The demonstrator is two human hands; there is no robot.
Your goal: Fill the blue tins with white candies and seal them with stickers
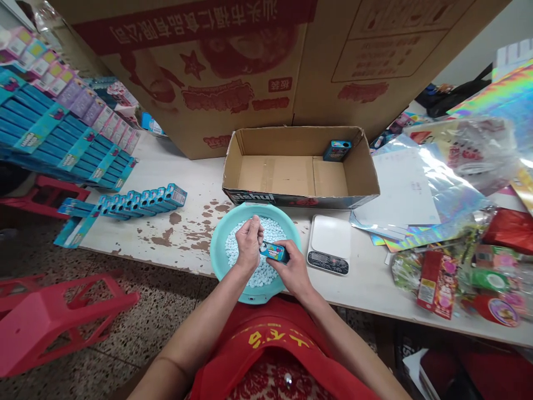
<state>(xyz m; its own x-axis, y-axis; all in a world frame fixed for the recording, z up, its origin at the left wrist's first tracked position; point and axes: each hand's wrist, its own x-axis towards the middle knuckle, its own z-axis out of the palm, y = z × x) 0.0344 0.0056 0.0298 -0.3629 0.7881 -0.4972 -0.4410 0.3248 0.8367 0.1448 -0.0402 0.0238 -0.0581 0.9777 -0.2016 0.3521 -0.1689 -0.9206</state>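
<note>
A turquoise basin (220,239) filled with small pale-blue candies (266,275) sits at the table's front edge before me. Over it, my right hand (293,266) grips a small blue candy box (272,251) lying sideways, its printed face upward. My left hand (250,241) is closed, fingers bunched together, right at the box's left end. Whatever lies inside those fingers is hidden, though pale candies show close beside them.
An open cardboard box (287,194) behind the basin holds a blue box (337,150). A white scale (331,236) stands to the right, near wrapped sweets (437,283). A row of blue boxes (145,201) and stacked cartons (62,139) are left, above red stools (62,311).
</note>
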